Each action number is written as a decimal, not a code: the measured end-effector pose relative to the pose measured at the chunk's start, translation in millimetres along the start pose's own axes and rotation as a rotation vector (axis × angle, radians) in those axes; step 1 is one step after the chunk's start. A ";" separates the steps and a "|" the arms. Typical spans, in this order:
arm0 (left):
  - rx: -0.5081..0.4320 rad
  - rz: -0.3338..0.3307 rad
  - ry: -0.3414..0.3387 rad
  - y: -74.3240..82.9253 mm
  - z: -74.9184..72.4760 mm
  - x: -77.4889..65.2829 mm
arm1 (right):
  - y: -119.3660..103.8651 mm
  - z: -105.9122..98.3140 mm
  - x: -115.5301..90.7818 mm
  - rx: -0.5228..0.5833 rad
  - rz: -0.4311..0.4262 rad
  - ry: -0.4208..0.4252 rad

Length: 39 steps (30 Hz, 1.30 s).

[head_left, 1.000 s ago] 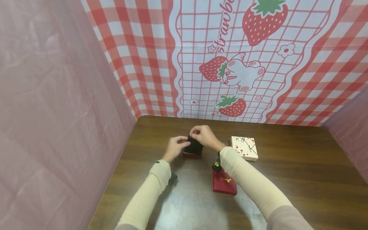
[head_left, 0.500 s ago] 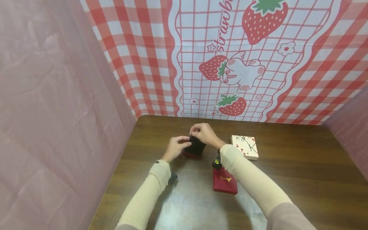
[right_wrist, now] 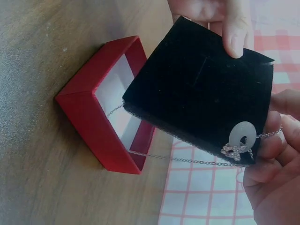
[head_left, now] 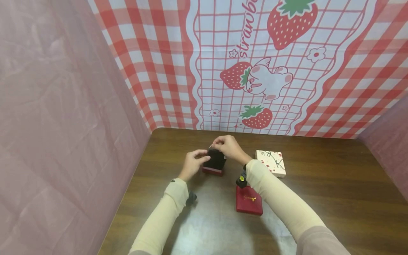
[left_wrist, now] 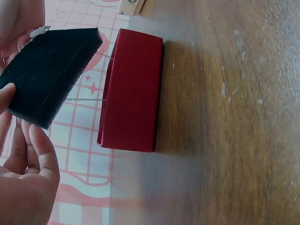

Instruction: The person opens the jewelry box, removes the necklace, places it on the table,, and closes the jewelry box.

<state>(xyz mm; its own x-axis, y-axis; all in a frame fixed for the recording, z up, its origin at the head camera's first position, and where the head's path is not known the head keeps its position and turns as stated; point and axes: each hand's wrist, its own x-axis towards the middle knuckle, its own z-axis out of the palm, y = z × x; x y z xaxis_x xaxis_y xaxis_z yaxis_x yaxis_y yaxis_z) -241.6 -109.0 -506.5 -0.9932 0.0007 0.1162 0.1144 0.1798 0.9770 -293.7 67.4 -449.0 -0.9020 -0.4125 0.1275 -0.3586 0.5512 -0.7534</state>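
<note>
A black foam jewelry pad (right_wrist: 201, 89) is tilted above an open red box (right_wrist: 89, 112) with a white inside. My left hand (head_left: 192, 163) pinches the pad's edge, its thumb flat on the black face in the right wrist view. A silver necklace (right_wrist: 242, 136) with a white ring pendant and a sparkly bow lies at the pad's corner. There my right hand (head_left: 227, 147) curls its fingers round the corner and holds the chain, which runs between them. Two strands of the chain hang from the pad down into the box.
A dark red lid (head_left: 249, 205) with gold lettering lies nearer the person on the wooden table (head_left: 318, 184). Beyond the right wrist sits a cream box (head_left: 271, 163) with a floral branch print. A strawberry-patterned cloth (head_left: 216, 88) hangs behind the table.
The pad swung to the right and then back over the red box. My right hand has risen slightly and shifted to the right. My left hand stays at the pad's edge.
</note>
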 end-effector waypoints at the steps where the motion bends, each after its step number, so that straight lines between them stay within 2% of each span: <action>1: -0.005 -0.002 0.007 0.6 -0.2 -0.3 | -0.3 -0.4 0.0 -0.006 -0.004 0.001; 8: -0.012 -0.014 0.043 0.7 1.1 0.4 | -2.9 -0.2 1.3 -0.064 -0.062 -0.003; 15: -0.061 0.047 0.033 -1.8 3.0 1.0 | -3.2 1.6 1.4 -0.081 -0.082 -0.018; 18: -0.045 0.072 0.024 -1.6 3.5 0.6 | -3.0 1.9 1.4 -0.077 -0.088 -0.017; 26: -0.020 0.014 0.059 0.7 4.8 1.3 | -5.1 0.8 0.9 -0.081 -0.093 -0.019; 27: -0.018 0.012 0.070 2.0 4.6 1.1 | -5.7 0.4 1.0 -0.079 -0.087 -0.019; 34: -0.028 0.038 0.155 36.6 -1.6 -14.8 | -8.9 -2.6 2.1 -0.111 -0.057 -0.022; 39: -0.059 0.036 0.180 35.6 -2.4 -15.7 | -12.4 -3.4 1.0 -0.210 -0.088 0.002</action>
<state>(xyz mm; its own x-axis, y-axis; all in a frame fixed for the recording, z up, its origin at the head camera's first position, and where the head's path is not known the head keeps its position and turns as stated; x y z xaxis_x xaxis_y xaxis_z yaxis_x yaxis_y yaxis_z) -221.9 -105.0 -473.1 -0.9694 -0.1707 0.1764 0.1563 0.1249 0.9798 -291.0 62.7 -437.3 -0.8652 -0.4647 0.1885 -0.4784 0.6522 -0.5880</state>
